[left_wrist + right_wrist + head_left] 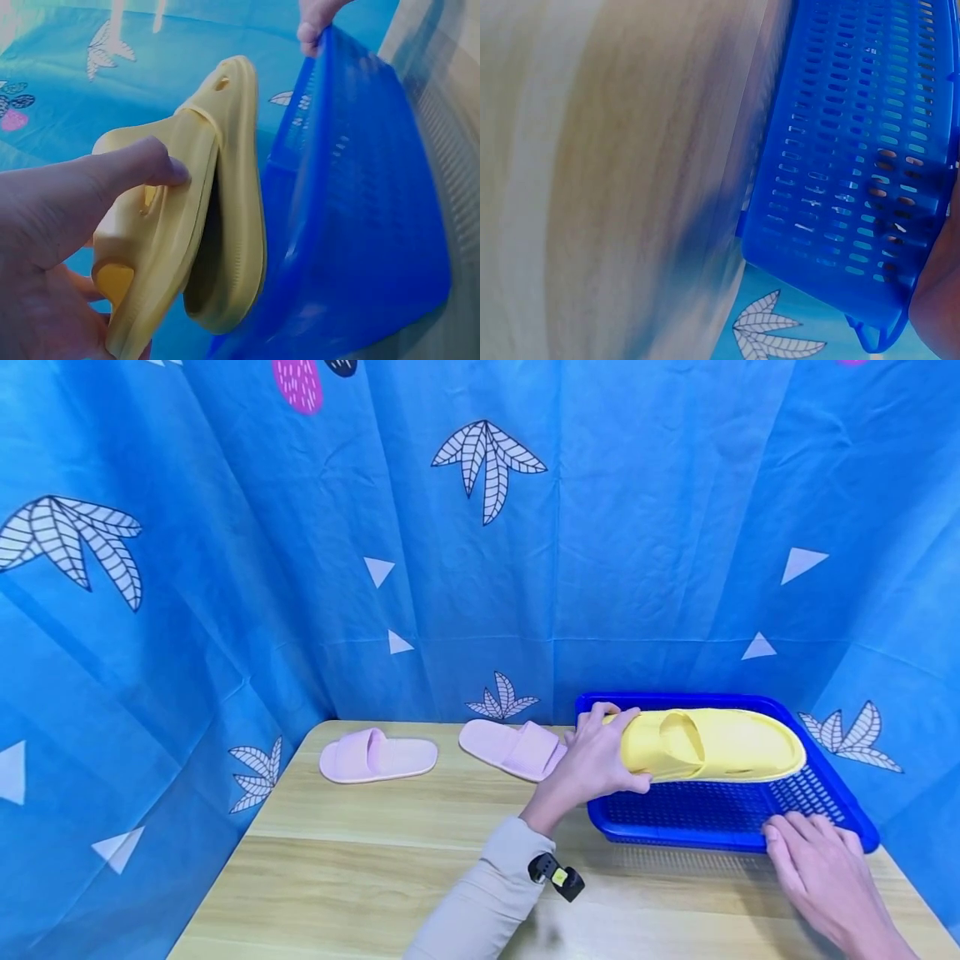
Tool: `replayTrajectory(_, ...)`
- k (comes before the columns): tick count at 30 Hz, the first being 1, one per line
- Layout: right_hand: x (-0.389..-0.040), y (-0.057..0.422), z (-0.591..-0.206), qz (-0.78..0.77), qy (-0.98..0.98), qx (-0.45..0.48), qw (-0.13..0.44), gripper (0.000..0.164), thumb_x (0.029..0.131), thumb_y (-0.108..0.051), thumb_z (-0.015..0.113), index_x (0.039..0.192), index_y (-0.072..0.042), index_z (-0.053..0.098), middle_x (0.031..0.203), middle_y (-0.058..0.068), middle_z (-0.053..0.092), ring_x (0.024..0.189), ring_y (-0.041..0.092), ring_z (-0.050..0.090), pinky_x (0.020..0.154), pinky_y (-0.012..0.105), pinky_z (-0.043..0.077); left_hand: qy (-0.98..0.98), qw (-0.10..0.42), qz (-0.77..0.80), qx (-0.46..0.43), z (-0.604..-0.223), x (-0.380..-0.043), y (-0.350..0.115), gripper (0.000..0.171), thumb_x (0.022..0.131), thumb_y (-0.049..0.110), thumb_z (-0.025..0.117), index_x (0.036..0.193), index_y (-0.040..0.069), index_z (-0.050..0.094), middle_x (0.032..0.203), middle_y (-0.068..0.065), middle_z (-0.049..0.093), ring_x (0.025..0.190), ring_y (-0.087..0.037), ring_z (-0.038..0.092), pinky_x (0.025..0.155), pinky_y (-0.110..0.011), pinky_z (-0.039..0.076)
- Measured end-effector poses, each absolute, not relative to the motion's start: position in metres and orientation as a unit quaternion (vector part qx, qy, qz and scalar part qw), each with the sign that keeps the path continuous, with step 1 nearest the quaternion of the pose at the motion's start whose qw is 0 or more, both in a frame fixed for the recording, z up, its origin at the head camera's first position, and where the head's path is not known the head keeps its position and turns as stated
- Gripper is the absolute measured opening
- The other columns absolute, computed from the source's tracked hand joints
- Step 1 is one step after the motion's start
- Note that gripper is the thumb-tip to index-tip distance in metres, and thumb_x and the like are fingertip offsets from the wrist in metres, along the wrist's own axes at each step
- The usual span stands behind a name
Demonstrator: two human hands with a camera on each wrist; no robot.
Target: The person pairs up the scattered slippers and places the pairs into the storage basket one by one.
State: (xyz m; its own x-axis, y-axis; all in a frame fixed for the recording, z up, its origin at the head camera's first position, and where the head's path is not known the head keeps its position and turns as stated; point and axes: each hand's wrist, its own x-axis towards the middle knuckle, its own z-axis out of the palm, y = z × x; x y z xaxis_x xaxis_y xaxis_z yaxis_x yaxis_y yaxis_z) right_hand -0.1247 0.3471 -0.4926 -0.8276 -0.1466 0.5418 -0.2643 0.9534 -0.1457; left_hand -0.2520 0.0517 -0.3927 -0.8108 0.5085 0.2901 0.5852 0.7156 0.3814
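Note:
A pair of yellow slippers [742, 743] is held by my left hand [596, 756] over the blue plastic basket [682, 840]. In the left wrist view, the two yellow slippers [238, 187] lie against each other, and the thumb [146, 166] presses on the nearer one. My right hand [821, 872] grips the basket's front rim near its right corner. The right wrist view shows the basket's perforated side [840, 150] and a bit of that hand at the right edge. Part of the basket's inside is hidden under the slippers.
Two pink slippers lie on the wooden table [360, 877]: one pink slipper [408, 757] at the back left, another pink slipper [487, 741] partly behind my left hand. A blue patterned curtain [637, 552] hangs along the table's back and sides.

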Motion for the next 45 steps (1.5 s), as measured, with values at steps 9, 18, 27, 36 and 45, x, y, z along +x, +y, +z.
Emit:
replayTrajectory(9,-0.125,0.347,-0.492,0.107,-0.947,0.116,0.280,0.012,0.101,-0.014,0.055,0.097,-0.011,0.065,0.095,0.010,0.066,0.092,0.034,0.054,0.070,0.051,0.031,-0.930,0.066,-0.224,-0.283,-0.407,-0.253,0.066,0.086,0.071,0.055,0.089,0.146,0.029,0.057,0.141,0.001,0.052,0.121,-0.021,0.050,0.081,-0.035,0.040)
replayTrajectory(18,-0.126,0.349,-0.492,0.105,-0.947,0.116,0.280,0.011,0.101,-0.014,0.055,0.097,-0.012,0.065,0.095,0.009,0.066,0.090,0.033,0.053,0.070,0.050,0.030,-0.939,0.059,-0.209,-0.265,-0.418,-0.250,0.082,0.085,0.070,0.058,0.090,0.144,0.032,0.059,0.140,0.004,0.054,0.121,-0.019,0.051,0.084,-0.034,0.041)
replayTrajectory(27,-0.127,0.351,-0.493,0.109,-0.948,0.112,0.278,0.014,0.102,-0.015,0.054,0.099,-0.010,0.067,0.102,0.014,0.068,0.094,0.034,0.053,0.071,0.050,0.029,-0.940,0.028,-0.209,-0.268,-0.428,-0.248,0.092,0.081,0.075,0.057,0.087,0.146,0.031,0.058,0.140,0.005,0.053,0.122,-0.019,0.051,0.088,-0.038,0.043)
replayTrajectory(36,-0.127,0.351,-0.494,0.112,-0.951,0.111,0.268,0.015,0.102,-0.016,0.054,0.102,-0.009,0.068,0.101,0.013,0.068,0.095,0.035,0.054,0.071,0.050,0.030,-0.943,-0.007,-0.197,-0.268,-0.435,-0.246,0.096,0.079,0.079,0.053,0.086,0.148,0.029,0.056,0.136,0.004,0.047,0.114,-0.016,0.049,0.087,-0.036,0.042)
replayTrajectory(45,-0.127,0.350,-0.493,0.106,-0.950,0.113,0.271,0.014,0.102,-0.014,0.054,0.094,-0.014,0.065,0.095,0.007,0.066,0.091,0.031,0.052,0.070,0.048,0.029,-0.941,-0.038,-0.192,-0.277,-0.441,-0.242,0.101,0.073,0.079,0.051,0.086,0.143,0.026,0.062,0.125,0.008,0.045,0.099,-0.010,0.047,0.084,-0.031,0.041)
